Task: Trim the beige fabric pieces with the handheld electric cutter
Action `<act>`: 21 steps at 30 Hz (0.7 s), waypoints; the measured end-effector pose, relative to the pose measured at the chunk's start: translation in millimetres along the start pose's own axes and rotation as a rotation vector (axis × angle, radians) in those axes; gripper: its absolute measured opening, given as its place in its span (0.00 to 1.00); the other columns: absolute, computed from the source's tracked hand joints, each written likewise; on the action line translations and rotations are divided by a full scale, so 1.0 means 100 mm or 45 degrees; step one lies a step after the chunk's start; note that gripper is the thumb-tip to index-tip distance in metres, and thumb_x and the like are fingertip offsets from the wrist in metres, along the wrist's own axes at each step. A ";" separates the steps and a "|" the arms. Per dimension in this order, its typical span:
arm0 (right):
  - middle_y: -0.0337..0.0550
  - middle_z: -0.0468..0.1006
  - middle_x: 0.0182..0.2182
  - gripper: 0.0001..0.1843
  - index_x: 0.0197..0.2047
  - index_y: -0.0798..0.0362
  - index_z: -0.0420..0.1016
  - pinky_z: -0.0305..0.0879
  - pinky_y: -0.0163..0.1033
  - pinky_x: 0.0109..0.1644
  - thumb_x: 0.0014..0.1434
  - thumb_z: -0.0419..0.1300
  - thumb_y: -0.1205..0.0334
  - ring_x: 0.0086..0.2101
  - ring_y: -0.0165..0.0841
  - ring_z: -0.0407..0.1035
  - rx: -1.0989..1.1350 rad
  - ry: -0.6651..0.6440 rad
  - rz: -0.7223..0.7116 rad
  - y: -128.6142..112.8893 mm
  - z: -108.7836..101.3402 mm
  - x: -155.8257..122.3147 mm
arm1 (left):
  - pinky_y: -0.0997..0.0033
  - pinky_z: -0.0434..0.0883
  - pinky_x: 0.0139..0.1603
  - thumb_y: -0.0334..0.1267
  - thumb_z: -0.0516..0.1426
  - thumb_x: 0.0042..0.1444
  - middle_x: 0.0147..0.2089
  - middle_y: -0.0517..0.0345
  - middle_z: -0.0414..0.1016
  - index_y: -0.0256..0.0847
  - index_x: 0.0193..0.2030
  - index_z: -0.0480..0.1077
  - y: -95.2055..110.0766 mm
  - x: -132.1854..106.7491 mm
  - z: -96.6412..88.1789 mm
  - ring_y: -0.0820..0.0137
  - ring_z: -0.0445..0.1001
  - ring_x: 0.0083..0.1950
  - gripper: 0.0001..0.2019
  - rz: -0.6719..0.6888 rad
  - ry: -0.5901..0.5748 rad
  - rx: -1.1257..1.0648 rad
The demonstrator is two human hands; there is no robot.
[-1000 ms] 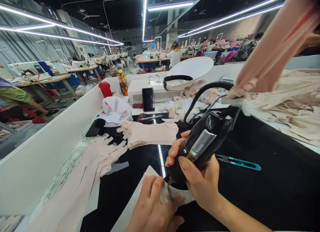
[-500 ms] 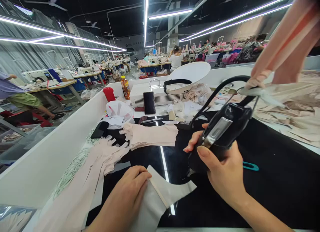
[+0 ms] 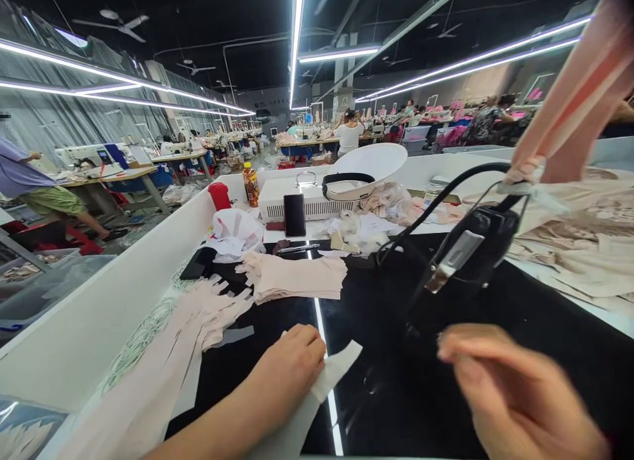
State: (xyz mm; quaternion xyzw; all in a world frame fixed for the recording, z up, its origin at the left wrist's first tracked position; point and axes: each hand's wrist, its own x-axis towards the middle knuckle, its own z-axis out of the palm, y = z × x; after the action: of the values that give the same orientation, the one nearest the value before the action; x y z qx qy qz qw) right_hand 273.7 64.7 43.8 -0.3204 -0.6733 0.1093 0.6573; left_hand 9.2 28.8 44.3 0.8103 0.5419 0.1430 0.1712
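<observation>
Lower centre, my left hand (image 3: 297,361) has its fingers curled over a pale fabric piece (image 3: 341,367), pressing it on the black tabletop (image 3: 376,420). One narrow end sticks out to the right; my hand hides the middle. My right hand (image 3: 520,387) is at the lower right, empty of the black tool, its fingers bent and blurred by motion. Whether they hold anything cannot be made out. Above it, a black corded power tool (image 3: 475,249) with a metal plate hangs tilted from a knotted pink cloth strip (image 3: 569,103).
A stack of pale fabric pieces (image 3: 302,278) lies ahead, more strips (image 3: 163,367) at left beside coiled cord (image 3: 139,341). Behind are a phone (image 3: 294,214), a white vented box (image 3: 321,206), a bottle (image 3: 250,186) and scraps. Fabric heaps (image 3: 589,249) lie at right. People work beyond.
My right hand has let go of the black tool and moved down and right; the tool now hangs. The teal loop is no longer visible. My left hand has shifted right over the fabric.
</observation>
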 end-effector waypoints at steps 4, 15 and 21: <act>0.39 0.83 0.34 0.04 0.43 0.41 0.81 0.79 0.40 0.36 0.69 0.63 0.56 0.32 0.38 0.80 0.019 -0.745 0.284 -0.03 0.17 -0.25 | 0.69 0.64 0.34 0.32 0.52 0.70 0.32 0.62 0.70 0.43 0.39 0.68 -0.06 0.08 -0.13 0.68 0.70 0.32 0.07 -0.084 0.127 -0.204; 0.45 0.84 0.47 0.23 0.56 0.49 0.73 0.75 0.48 0.55 0.63 0.64 0.45 0.49 0.46 0.79 0.458 -0.861 0.771 -0.04 1.15 -0.13 | 0.76 0.64 0.31 0.46 0.55 0.65 0.38 0.62 0.74 0.43 0.56 0.74 -0.38 0.57 -0.81 0.74 0.67 0.31 0.17 -0.201 0.701 -0.616; 0.33 0.71 0.22 0.24 0.48 0.52 0.75 0.64 0.39 0.29 0.60 0.61 0.40 0.25 0.37 0.68 0.221 -0.634 0.823 0.56 1.30 0.25 | 0.77 0.64 0.29 0.42 0.55 0.66 0.39 0.63 0.71 0.42 0.55 0.75 -0.86 0.63 -0.88 0.76 0.66 0.29 0.15 -0.357 0.856 -0.657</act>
State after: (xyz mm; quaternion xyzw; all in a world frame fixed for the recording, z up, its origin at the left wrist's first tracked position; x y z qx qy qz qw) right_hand 167.9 158.0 17.7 -0.4224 -0.6647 0.4407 0.4308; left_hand -75.8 128.9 89.4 0.5683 0.6186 0.5045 0.1999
